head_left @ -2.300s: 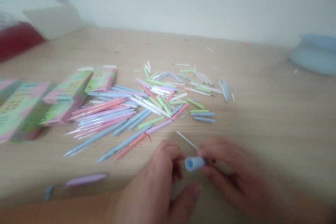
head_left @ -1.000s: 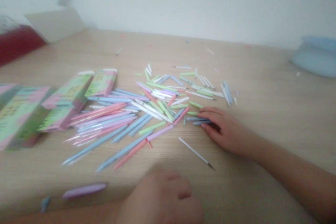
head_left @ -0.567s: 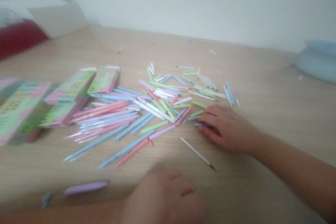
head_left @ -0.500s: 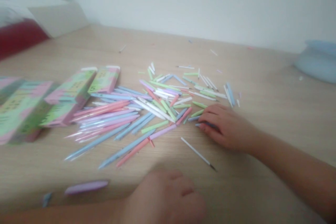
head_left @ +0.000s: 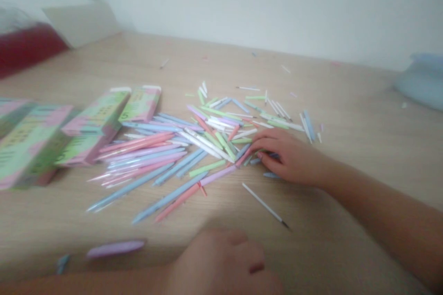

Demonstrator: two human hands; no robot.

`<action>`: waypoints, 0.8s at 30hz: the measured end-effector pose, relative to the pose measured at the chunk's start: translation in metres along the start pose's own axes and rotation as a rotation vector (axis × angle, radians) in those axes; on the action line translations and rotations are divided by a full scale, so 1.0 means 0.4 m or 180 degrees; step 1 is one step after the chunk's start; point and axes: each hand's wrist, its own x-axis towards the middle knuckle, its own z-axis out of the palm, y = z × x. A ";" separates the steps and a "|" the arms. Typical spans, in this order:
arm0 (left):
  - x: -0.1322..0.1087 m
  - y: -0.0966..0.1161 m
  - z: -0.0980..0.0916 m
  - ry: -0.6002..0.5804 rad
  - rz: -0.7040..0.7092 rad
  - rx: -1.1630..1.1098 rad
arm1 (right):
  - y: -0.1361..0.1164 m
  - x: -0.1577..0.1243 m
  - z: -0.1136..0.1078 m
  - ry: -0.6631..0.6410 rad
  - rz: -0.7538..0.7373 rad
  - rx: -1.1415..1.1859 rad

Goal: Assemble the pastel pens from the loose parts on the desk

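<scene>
Pastel pen parts (head_left: pixel 226 145) lie in a loose heap just left of and beyond the fingertips of the right hand (head_left: pixel 290 156), which reaches into the near right edge. Its index finger and thumb bend toward each other with a narrow gap, by the end of a pink tube (head_left: pixel 242 160); whether they pinch a piece, I cannot tell. A blue piece (head_left: pixel 272 175) lies just below the thumb, and a white refill (head_left: pixel 265 205) with a dark tip nearer the person. For a clean pick, it seems best to come from above, close on one piece mid-length and lift straight, sparing its neighbours. The left hand (head_left: pixel 224 262) rests with fingers curled, closer to the person; its palm is hidden, so its hold cannot be told.
</scene>
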 end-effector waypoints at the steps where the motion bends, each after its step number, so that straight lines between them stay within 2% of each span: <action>1: 0.000 0.001 -0.003 0.0027 -0.0045 0.0029 | -0.007 0.005 -0.002 -0.0027 -0.0034 0.0017; 4: 0.001 0.006 -0.012 -0.0036 -0.0082 0.0098 | -0.015 0.000 -0.011 -0.0183 -0.0100 0.0033; 7: 0.001 0.005 -0.006 -0.0019 0.0030 0.0127 | -0.003 -0.042 -0.023 -0.0331 -0.0205 0.0017; 10: 0.000 -0.001 0.010 0.0167 0.0122 0.0176 | 0.021 -0.104 -0.024 -0.0069 -0.0099 -0.0118; 13: -0.005 -0.008 0.021 0.0398 0.0226 0.0198 | 0.052 -0.163 -0.005 0.0294 0.0290 -0.0278; 16: -0.008 -0.012 0.024 0.0521 0.0266 0.0220 | 0.077 -0.200 0.024 0.0480 0.0661 -0.0308; 20: -0.012 -0.011 0.022 0.0406 0.0251 0.0191 | 0.084 -0.196 0.055 0.0433 0.1018 -0.0153; 24: -0.015 -0.012 0.024 0.0394 0.0238 0.0270 | 0.070 -0.152 0.069 0.0473 0.1053 -0.0140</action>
